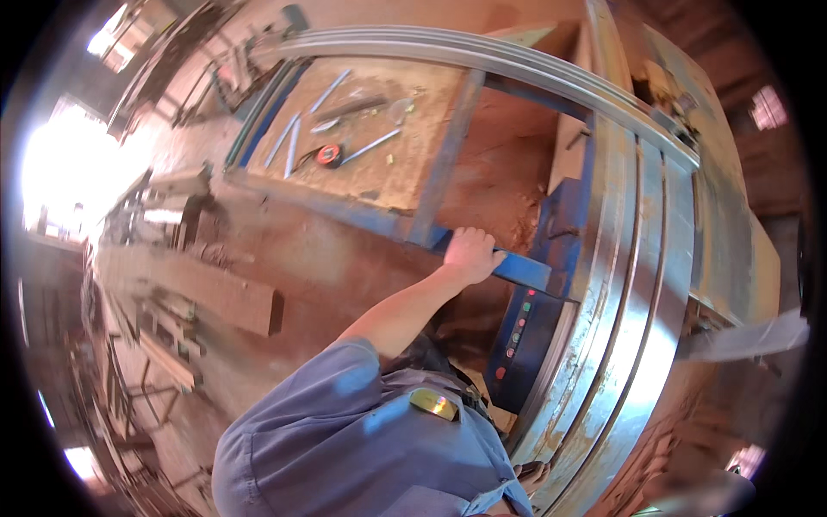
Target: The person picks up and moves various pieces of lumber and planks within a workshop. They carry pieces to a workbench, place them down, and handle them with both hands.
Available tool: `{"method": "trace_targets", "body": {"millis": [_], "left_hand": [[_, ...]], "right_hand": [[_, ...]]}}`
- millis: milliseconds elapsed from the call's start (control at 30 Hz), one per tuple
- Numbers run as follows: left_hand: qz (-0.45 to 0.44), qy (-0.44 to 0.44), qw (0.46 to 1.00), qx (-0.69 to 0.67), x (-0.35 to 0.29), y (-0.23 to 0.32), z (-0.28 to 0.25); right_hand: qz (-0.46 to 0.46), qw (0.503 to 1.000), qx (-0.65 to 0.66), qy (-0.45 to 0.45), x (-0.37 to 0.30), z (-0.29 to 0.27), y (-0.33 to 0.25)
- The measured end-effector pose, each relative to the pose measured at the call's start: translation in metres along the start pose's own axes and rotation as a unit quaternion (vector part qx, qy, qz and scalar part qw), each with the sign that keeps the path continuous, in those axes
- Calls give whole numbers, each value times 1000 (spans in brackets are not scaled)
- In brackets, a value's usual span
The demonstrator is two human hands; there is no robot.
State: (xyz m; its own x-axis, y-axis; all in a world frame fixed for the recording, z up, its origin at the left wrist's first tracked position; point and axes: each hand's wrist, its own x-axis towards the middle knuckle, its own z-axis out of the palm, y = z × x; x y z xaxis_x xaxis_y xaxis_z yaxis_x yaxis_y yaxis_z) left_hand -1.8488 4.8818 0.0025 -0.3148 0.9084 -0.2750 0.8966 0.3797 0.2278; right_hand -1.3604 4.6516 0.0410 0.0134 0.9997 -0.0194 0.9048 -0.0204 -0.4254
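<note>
My left hand [470, 255] is wrapped over a blue metal bar [524, 270] of the saw table's side frame, fingers on the far side and thumb to the right. Below the bar is a dark control panel [515, 345] with a row of red and green buttons. To its right runs the long silvery sliding table [633, 258], which has dark grooves. At the lower edge, a shadowed finger-like shape [532, 473] lies by the table's side; it may be my right hand, but its grip is unclear.
A wooden board [413, 112] in the frame bears a red-and-black tape measure [329, 155] and several thin light rods [370, 146]. A long aluminium fence [482, 53] crosses the far side. Thick timber [194, 289] and stacked wood stand left. A wide panel [719, 198] lies right.
</note>
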Motion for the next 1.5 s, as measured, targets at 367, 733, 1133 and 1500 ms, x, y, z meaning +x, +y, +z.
{"method": "trace_targets", "body": {"millis": [367, 733, 1133, 1500], "left_hand": [[71, 135, 975, -163, -60, -8, 14], [-206, -8, 882, -423, -304, -120, 66], [-407, 380, 232, -797, -457, -292, 47], [-294, 416, 222, -831, -434, -344, 0]], "right_hand": [[-160, 987, 4, 8, 87, -2, -29], [-48, 907, 299, -293, 152, 53, -202], [-321, 747, 246, -527, 46, 169, -466], [-356, 657, 94, -658, -56, 256, -601]]}}
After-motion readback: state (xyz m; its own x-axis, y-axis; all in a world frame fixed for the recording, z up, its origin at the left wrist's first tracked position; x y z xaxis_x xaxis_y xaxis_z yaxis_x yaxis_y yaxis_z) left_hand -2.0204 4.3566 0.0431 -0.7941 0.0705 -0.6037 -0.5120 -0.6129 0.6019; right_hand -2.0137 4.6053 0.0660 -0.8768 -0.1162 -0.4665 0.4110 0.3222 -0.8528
